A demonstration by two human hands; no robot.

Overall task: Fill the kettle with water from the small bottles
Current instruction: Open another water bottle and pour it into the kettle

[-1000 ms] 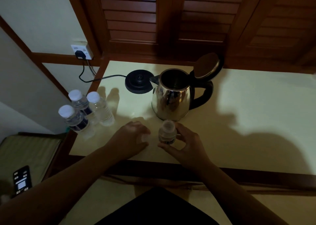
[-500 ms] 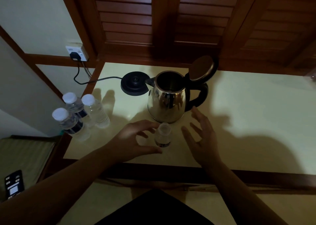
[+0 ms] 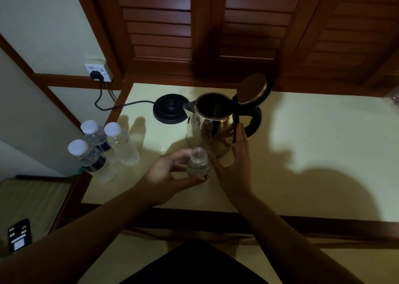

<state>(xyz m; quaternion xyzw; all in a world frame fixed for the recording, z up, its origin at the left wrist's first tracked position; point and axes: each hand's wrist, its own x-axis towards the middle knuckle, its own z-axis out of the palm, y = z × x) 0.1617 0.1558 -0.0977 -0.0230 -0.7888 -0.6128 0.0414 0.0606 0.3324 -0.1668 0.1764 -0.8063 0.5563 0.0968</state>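
We cannot see the water level inside the dark kettle (image 3: 212, 111), our left hand (image 3: 166, 175) hides the bottom of the open bottle (image 3: 198, 163), and the desk (image 3: 323, 154) runs off the right edge.

Hotel-like room: kettle (image 3: 210, 130), 3 bottles (image 3: 103, 148), louvred shutters (image 3: 216, 20).

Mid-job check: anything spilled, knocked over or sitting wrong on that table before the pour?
Nothing stands out. The kettle stands upright off its base with the lid open, the opened bottle is upright in the left hand, and the three capped bottles stand together at the table's left edge. No water shows on the table.
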